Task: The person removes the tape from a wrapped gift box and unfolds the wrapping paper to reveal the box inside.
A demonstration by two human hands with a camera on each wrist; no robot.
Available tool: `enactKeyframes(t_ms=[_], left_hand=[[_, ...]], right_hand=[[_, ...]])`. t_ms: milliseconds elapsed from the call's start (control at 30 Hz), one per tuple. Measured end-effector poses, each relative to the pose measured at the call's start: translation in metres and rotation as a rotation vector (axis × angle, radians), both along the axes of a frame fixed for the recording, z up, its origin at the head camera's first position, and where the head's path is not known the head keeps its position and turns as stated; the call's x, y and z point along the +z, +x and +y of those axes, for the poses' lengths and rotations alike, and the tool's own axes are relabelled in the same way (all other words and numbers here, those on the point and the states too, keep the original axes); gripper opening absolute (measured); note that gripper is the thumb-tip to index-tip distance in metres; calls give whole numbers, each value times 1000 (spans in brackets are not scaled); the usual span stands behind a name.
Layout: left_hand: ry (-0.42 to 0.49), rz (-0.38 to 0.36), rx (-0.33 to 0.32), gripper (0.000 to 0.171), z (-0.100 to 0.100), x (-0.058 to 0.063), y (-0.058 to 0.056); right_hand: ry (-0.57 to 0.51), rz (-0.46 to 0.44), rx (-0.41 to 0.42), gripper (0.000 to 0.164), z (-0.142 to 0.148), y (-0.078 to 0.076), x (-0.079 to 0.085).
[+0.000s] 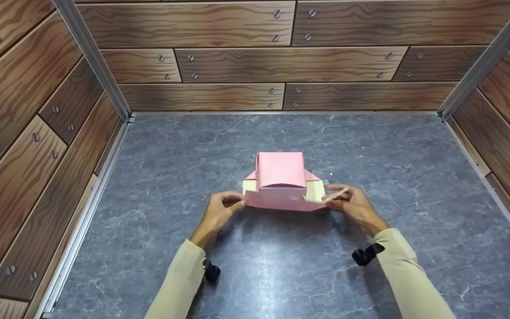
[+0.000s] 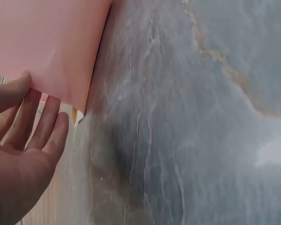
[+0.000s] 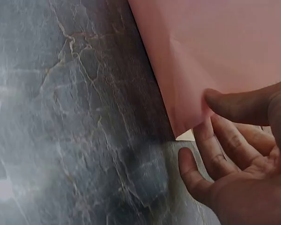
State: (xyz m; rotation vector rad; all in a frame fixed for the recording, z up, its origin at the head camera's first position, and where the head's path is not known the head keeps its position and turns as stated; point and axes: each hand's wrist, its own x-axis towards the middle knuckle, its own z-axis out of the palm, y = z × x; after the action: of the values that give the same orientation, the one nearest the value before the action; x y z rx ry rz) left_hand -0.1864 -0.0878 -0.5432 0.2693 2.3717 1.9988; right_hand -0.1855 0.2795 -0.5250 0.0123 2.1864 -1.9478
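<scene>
A pink cardboard box, partly folded, stands on the grey tabletop. Its near side panel tilts up toward the box body, and cream-coloured inner faces show at both sides. My left hand pinches the panel's left end; in the left wrist view the thumb lies over the pink sheet with fingers behind it. At the opposite end, my right hand pinches the corner between thumb and fingers. The right wrist view shows that pink corner bent, its pale inside peeking out at the tip.
Grey marble-patterned tabletop surrounds the box. Wood-patterned walls with metal edge strips stand at the back, left and right. Small black wrist cameras hang from both sleeves.
</scene>
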Motion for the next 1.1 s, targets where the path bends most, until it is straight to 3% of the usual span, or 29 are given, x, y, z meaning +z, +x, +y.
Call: enactKeyframes(t_ms=[100, 333, 567, 800, 1100], left_hand=[[-37, 15, -72, 11, -3, 1, 3], [-165, 72, -249, 12, -11, 4, 10], [-380, 104, -324, 23, -7, 6, 19], [-676, 162, -432, 39, 4, 6, 25], [-782, 186, -446, 44, 6, 2, 28]], right_hand=[[-4, 34, 61, 50, 5, 3, 0], [111, 69, 140, 36, 8, 9, -1], [308, 79, 184, 39, 2, 17, -6], [461, 255, 300, 45, 1, 21, -14], [656, 321, 384, 47, -5, 23, -13]])
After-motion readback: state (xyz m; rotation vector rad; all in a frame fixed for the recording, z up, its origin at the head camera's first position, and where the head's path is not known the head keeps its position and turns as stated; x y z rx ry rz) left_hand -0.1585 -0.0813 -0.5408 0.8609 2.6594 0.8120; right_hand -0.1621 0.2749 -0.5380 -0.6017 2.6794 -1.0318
